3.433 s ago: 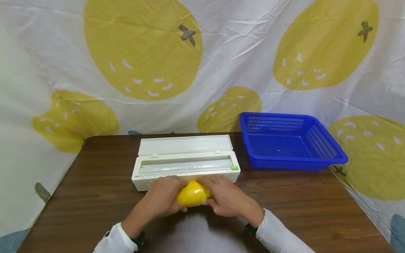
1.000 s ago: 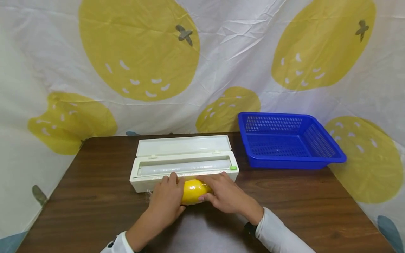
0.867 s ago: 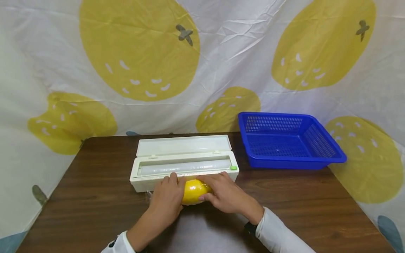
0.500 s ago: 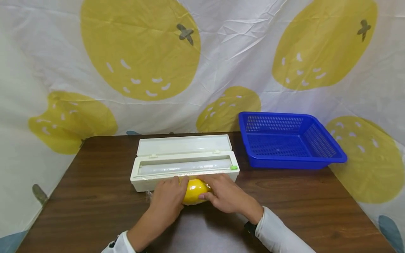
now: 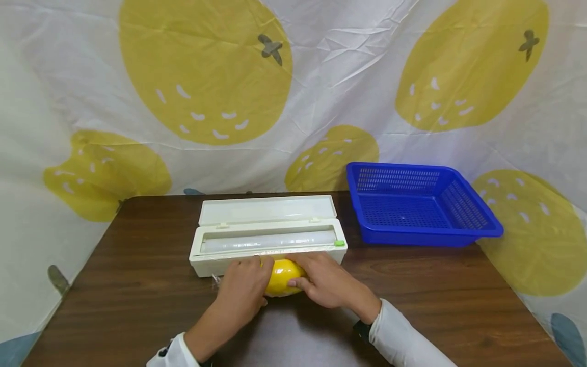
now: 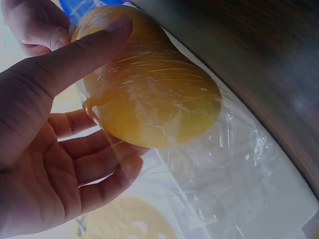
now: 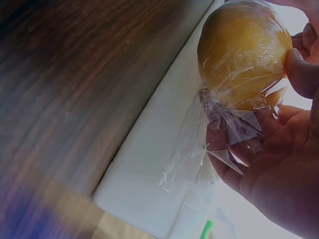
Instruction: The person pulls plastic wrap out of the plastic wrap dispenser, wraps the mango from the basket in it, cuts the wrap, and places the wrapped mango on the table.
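Note:
A smooth yellow mango point(image 5: 282, 278), with clear cling film round it, is held between both hands at the front of a white cling film dispenser point(image 5: 215, 266). My left hand point(image 5: 243, 288) grips its left end; in the left wrist view the thumb point(image 6: 84, 59) lies across the wrapped mango point(image 6: 164, 99) and the fingers curl beneath. The right hand point(image 5: 327, 283) holds the other end, its thumb point(image 7: 301, 74) pressing the mango point(image 7: 244, 55). Loose cling film point(image 6: 219, 149) hangs past the mango's left end, and crumpled film point(image 7: 224, 114) gathers at the right end.
The dispenser's lid point(image 5: 268, 210) is raised behind the film roll point(image 5: 270, 241), and a green slider point(image 5: 339, 243) sits at its right end. A blue plastic basket point(image 5: 431, 238) stands at the back right of the brown table point(image 5: 137, 285). Behind hangs a fruit-print cloth point(image 5: 339, 61).
Compared with the oldest frame, my left hand has turned and covers more of the mango's left end, and loose film shows left of it. In the last second the hands have barely moved.

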The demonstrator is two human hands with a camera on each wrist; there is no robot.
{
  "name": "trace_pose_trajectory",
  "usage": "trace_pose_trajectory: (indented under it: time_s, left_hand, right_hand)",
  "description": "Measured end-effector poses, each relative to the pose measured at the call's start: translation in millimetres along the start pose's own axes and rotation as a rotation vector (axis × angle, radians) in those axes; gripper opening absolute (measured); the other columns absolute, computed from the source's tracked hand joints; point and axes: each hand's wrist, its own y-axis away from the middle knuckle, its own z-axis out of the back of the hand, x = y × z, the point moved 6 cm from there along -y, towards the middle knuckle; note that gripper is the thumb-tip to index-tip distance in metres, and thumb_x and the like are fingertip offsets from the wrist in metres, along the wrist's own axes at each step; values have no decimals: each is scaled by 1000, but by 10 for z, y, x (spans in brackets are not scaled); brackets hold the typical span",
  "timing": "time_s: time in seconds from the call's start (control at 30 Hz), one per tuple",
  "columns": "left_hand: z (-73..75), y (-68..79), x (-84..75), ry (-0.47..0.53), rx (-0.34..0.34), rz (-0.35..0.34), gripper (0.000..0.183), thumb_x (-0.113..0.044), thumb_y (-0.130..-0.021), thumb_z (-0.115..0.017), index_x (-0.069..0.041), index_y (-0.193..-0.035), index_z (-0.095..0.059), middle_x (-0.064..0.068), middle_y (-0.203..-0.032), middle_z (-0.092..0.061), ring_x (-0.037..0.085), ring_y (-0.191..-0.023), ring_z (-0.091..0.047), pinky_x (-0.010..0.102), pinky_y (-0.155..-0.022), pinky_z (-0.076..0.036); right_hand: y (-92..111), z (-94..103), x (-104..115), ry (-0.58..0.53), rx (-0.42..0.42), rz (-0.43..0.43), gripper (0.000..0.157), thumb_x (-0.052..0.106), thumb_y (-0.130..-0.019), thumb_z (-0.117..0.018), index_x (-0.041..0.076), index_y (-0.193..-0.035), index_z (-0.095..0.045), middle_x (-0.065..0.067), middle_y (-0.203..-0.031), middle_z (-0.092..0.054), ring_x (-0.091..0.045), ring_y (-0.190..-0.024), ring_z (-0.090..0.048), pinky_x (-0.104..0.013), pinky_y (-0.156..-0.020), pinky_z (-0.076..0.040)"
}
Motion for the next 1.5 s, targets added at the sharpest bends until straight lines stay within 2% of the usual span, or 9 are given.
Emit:
trace_pose_trajectory:
  time_s: [0.2, 0.4, 0.53, 0.7, 0.9, 1.07, 1.17, 1.33, 1.5]
  left_hand:
    - [-4, -27, 44, 28, 7, -15, 70, -35, -47, -102, -8, -94, -57, 8, -77, -63, 23, -69, -63, 37, -60, -47]
    - [-26, -72, 144, 131, 61, -37, 66, -33, -53, -100, -7, -99, -60, 8, -78, -63, 23, -66, -60, 38, -59, -50]
    - [-46, -80, 186, 169, 54, -52, 64, -32, -54, -100, -8, -97, -60, 7, -75, -61, 21, -63, -57, 38, -57, -50]
    - [-52, -69, 208, 201, 34, -57, 62, -29, -53, -100, -8, -96, -61, 5, -73, -59, 20, -61, -56, 37, -57, -50]
    - [-65, -78, 240, 250, 51, -47, 60, -26, -56, -99, -8, -102, -64, 5, -77, -61, 21, -65, -58, 39, -60, -52]
    - [-75, -78, 270, 266, 58, -51, 61, -27, -56, -98, -9, -104, -66, 5, -78, -61, 20, -67, -58, 39, -61, -52]
    - [-79, -73, 289, 265, 77, -46, 61, -28, -57, -98, -9, -105, -67, 4, -78, -60, 20, -67, -57, 39, -61, -52]
    - [-98, -65, 308, 262, 143, -20, 61, -30, -62, -96, -10, -113, -67, 4, -82, -61, 20, -69, -57, 41, -62, -52]
    - [-111, -61, 305, 252, 158, -15, 60, -32, -66, -94, -12, -115, -67, 5, -84, -62, 20, -70, -57, 42, -63, -52]
  right_hand:
    - [-5, -6, -10, -23, 20, -30, 44, 34, -97, -65, 15, -136, -58, 9, -103, -67, -8, -91, -62, -32, -86, -52]
    - [-12, 9, -20, -67, 31, -90, 47, 39, -96, -66, 18, -137, -59, 8, -109, -69, -7, -93, -62, -32, -87, -52]
    - [-3, 13, 6, -66, 32, -122, 47, 43, -97, -64, 18, -136, -59, 9, -109, -70, -6, -93, -63, -32, -86, -52]
    - [14, 43, 67, -40, 6, -118, 46, 42, -97, -65, 18, -136, -59, 6, -112, -71, -7, -95, -65, -33, -86, -54]
    - [33, 98, 121, 68, -67, -103, 47, 45, -94, -69, 18, -132, -62, 2, -112, -73, -10, -94, -69, -36, -81, -55]
    - [54, 158, 180, 211, -143, -108, 49, 50, -87, -74, 18, -123, -68, 0, -112, -73, -16, -92, -71, -36, -76, -58]
    - [56, 167, 263, 277, -182, -48, 52, 48, -81, -81, 19, -122, -68, 2, -115, -71, -18, -97, -69, -35, -80, -57]
    - [30, 50, 387, 358, -124, 86, 73, 45, -72, -89, 25, -134, -57, 1, -129, -61, -19, -115, -58, -38, -94, -50]
    - [22, -21, 386, 432, -114, 95, 78, 41, -68, -92, 28, -135, -54, 0, -132, -58, -20, -118, -56, -37, -96, -48]
